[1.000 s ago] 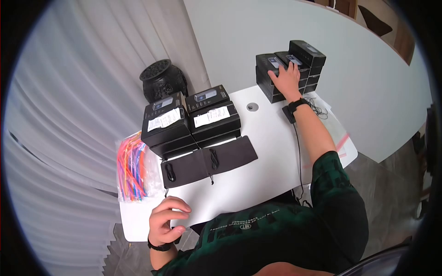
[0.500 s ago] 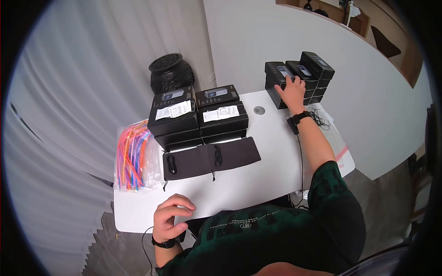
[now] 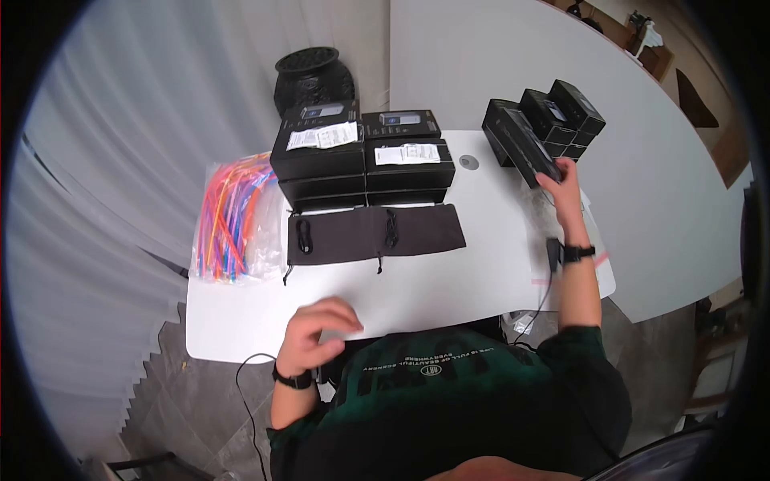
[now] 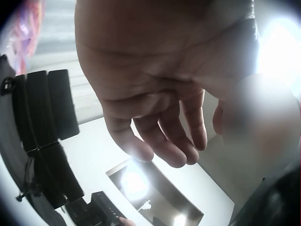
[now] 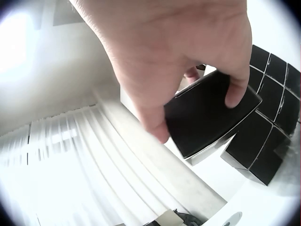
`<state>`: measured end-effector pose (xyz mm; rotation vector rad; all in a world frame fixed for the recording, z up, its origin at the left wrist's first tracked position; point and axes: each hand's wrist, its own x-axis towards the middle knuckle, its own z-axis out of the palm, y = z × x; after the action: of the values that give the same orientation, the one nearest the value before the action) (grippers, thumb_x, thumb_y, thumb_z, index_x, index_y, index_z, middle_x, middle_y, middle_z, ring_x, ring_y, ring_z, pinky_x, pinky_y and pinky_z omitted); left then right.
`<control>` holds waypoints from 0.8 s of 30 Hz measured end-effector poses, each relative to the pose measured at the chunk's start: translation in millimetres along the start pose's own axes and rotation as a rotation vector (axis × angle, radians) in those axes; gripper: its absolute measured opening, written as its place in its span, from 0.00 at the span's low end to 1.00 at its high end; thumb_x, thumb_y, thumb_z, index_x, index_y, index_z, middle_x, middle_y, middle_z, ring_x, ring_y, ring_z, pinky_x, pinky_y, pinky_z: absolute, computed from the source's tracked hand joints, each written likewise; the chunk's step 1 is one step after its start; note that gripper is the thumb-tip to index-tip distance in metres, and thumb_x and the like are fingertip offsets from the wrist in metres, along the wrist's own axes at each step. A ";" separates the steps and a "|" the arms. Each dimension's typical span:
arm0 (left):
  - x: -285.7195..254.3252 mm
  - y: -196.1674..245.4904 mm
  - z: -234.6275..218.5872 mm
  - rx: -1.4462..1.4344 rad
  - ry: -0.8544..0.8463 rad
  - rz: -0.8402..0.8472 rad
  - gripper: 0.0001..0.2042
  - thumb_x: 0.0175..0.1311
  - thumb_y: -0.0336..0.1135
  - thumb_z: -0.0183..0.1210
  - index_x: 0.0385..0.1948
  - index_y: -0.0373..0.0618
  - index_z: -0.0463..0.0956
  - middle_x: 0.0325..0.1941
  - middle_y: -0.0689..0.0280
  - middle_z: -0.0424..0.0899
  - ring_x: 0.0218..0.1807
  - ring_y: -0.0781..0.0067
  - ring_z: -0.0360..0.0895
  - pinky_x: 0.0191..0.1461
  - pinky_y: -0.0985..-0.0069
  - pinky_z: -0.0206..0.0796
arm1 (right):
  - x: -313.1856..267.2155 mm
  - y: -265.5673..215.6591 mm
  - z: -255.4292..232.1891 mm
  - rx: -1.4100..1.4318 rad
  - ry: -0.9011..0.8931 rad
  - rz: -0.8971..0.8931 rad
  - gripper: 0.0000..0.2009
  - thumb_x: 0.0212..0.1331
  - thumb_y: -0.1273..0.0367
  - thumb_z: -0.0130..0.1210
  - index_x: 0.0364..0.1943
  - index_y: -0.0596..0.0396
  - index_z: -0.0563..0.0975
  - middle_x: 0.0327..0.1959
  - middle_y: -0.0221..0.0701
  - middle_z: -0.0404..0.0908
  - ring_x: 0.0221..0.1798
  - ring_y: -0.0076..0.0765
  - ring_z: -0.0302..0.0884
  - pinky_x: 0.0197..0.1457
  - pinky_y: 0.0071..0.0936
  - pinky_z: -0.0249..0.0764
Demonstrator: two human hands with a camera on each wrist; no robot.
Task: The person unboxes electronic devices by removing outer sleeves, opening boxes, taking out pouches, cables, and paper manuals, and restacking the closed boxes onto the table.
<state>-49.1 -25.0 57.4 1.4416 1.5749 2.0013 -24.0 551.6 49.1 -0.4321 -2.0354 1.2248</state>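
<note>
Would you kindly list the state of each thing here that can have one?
Right hand: grips a black box, tilted off the stack of boxes.
Left hand: holds nothing, fingers loosely curled at the table edge.
Dark pouches: lying flat.
Labelled boxes: closed, stacked.

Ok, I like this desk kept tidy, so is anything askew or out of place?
Only one black box: the right hand grips it, tilted against the neat stack of boxes at the table's far right. Nothing looks spilled or damaged.

The print on the white labels [image 3: 322, 135] atop the black boxes [image 3: 319, 160] seems too small to read.
</note>
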 end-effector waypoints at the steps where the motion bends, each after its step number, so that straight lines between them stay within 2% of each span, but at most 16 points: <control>1: -3.8 -12.4 -3.3 0.053 0.051 -0.078 0.10 0.63 0.32 0.63 0.40 0.35 0.84 0.43 0.55 0.87 0.47 0.57 0.83 0.52 0.65 0.73 | -23.3 -3.4 -10.9 0.031 -0.054 0.009 0.31 0.49 0.66 0.73 0.58 0.55 0.71 0.52 0.31 0.75 0.59 0.33 0.71 0.64 0.30 0.68; 3: 0.1 -25.4 1.8 0.184 0.132 -0.214 0.10 0.65 0.26 0.60 0.45 0.35 0.83 0.48 0.56 0.87 0.50 0.60 0.83 0.56 0.68 0.72 | -70.4 -16.7 -32.8 0.113 -0.223 0.037 0.37 0.44 0.65 0.76 0.61 0.52 0.69 0.60 0.29 0.70 0.65 0.33 0.67 0.68 0.32 0.65; 5: 3.5 -32.0 8.5 0.229 0.148 -0.297 0.12 0.65 0.24 0.59 0.49 0.36 0.82 0.51 0.56 0.86 0.52 0.61 0.83 0.57 0.68 0.72 | -107.9 -28.5 -40.7 0.173 -0.371 -0.029 0.44 0.36 0.59 0.81 0.60 0.50 0.67 0.69 0.32 0.65 0.73 0.37 0.62 0.74 0.34 0.62; 7: 7.7 -34.4 16.9 0.163 0.085 -0.328 0.16 0.67 0.24 0.58 0.56 0.38 0.80 0.57 0.58 0.84 0.56 0.62 0.82 0.60 0.69 0.72 | -140.3 -46.1 -31.8 0.145 -0.517 -0.064 0.41 0.36 0.64 0.80 0.58 0.48 0.67 0.72 0.36 0.62 0.75 0.41 0.60 0.74 0.39 0.62; 10: 7.6 -37.2 31.2 0.157 0.035 -0.391 0.19 0.69 0.25 0.57 0.61 0.39 0.78 0.60 0.57 0.82 0.58 0.62 0.80 0.61 0.69 0.72 | -170.5 -65.0 -9.0 0.100 -0.802 -0.109 0.40 0.34 0.72 0.76 0.57 0.47 0.67 0.74 0.39 0.60 0.76 0.45 0.60 0.74 0.42 0.65; 11: 4.4 -40.0 34.0 0.169 0.007 -0.429 0.18 0.71 0.27 0.57 0.61 0.38 0.77 0.61 0.56 0.82 0.58 0.63 0.80 0.61 0.69 0.72 | -176.8 -67.9 1.4 0.105 -0.863 -0.131 0.38 0.33 0.74 0.76 0.56 0.49 0.68 0.74 0.40 0.60 0.76 0.50 0.61 0.74 0.41 0.65; 12: 0.8 -42.7 37.3 0.172 0.002 -0.445 0.18 0.71 0.27 0.57 0.61 0.38 0.77 0.61 0.56 0.82 0.58 0.63 0.80 0.61 0.69 0.72 | -180.5 -73.2 10.8 0.117 -0.863 -0.118 0.38 0.33 0.74 0.76 0.56 0.49 0.68 0.74 0.40 0.60 0.76 0.50 0.61 0.74 0.41 0.65; 14: -6.1 -46.9 44.5 0.196 -0.046 -0.539 0.20 0.72 0.32 0.57 0.63 0.37 0.76 0.59 0.58 0.82 0.59 0.65 0.78 0.62 0.70 0.69 | -185.0 -82.7 26.3 -0.034 -1.015 -0.204 0.37 0.34 0.75 0.74 0.54 0.48 0.68 0.75 0.42 0.61 0.77 0.53 0.60 0.79 0.43 0.58; 15: -7.8 -47.7 49.4 0.248 -0.021 -0.529 0.19 0.71 0.28 0.59 0.62 0.36 0.76 0.54 0.60 0.82 0.56 0.70 0.79 0.61 0.73 0.70 | -187.5 -81.0 32.3 -0.029 -1.035 -0.157 0.35 0.36 0.75 0.74 0.53 0.49 0.68 0.75 0.42 0.61 0.77 0.55 0.60 0.79 0.43 0.58; 16: -11.7 -51.6 53.7 0.253 -0.023 -0.541 0.19 0.71 0.28 0.59 0.62 0.36 0.76 0.54 0.60 0.82 0.56 0.70 0.79 0.61 0.73 0.70 | -188.9 -75.0 37.5 -0.018 -1.037 -0.151 0.35 0.36 0.75 0.74 0.53 0.49 0.68 0.75 0.42 0.61 0.77 0.55 0.60 0.79 0.43 0.58; 18: -20.2 -62.3 62.8 0.140 0.247 -0.593 0.16 0.69 0.24 0.62 0.57 0.35 0.77 0.50 0.64 0.82 0.53 0.76 0.79 0.59 0.77 0.71 | -192.4 -63.4 47.0 0.065 -1.005 -0.246 0.38 0.38 0.76 0.74 0.60 0.48 0.68 0.76 0.41 0.58 0.78 0.54 0.59 0.79 0.45 0.59; 19: -21.1 -68.2 67.3 0.154 0.355 -0.610 0.15 0.66 0.23 0.66 0.53 0.35 0.78 0.46 0.66 0.84 0.47 0.81 0.80 0.55 0.81 0.73 | -195.5 -62.3 48.3 0.075 -1.009 -0.243 0.38 0.38 0.76 0.74 0.60 0.48 0.68 0.76 0.41 0.58 0.78 0.54 0.59 0.79 0.45 0.59; 21: -22.2 -70.3 68.9 0.205 0.379 -0.688 0.14 0.65 0.23 0.67 0.51 0.35 0.78 0.43 0.67 0.84 0.45 0.81 0.80 0.53 0.81 0.73 | -198.7 -63.1 50.7 0.013 -0.944 -0.238 0.44 0.41 0.76 0.75 0.69 0.49 0.67 0.78 0.40 0.56 0.77 0.51 0.61 0.72 0.41 0.71; 22: -22.2 -70.7 69.6 0.254 0.395 -0.759 0.14 0.64 0.23 0.68 0.50 0.35 0.79 0.41 0.67 0.85 0.43 0.81 0.81 0.51 0.81 0.74 | -198.8 -59.2 50.4 0.023 -0.951 -0.234 0.44 0.41 0.76 0.75 0.69 0.49 0.67 0.78 0.40 0.56 0.77 0.51 0.61 0.72 0.41 0.71; 24: -21.5 -70.1 70.6 0.247 0.419 -0.777 0.14 0.63 0.23 0.69 0.49 0.35 0.79 0.40 0.68 0.85 0.41 0.82 0.81 0.50 0.82 0.75 | -197.9 -49.7 48.5 0.142 -0.969 -0.089 0.50 0.41 0.75 0.77 0.74 0.47 0.62 0.78 0.39 0.54 0.75 0.49 0.62 0.69 0.38 0.74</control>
<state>-9.8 32.9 -16.6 0.3204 2.1594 1.7046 81.5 377.7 -1.8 0.4173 -2.6596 1.7014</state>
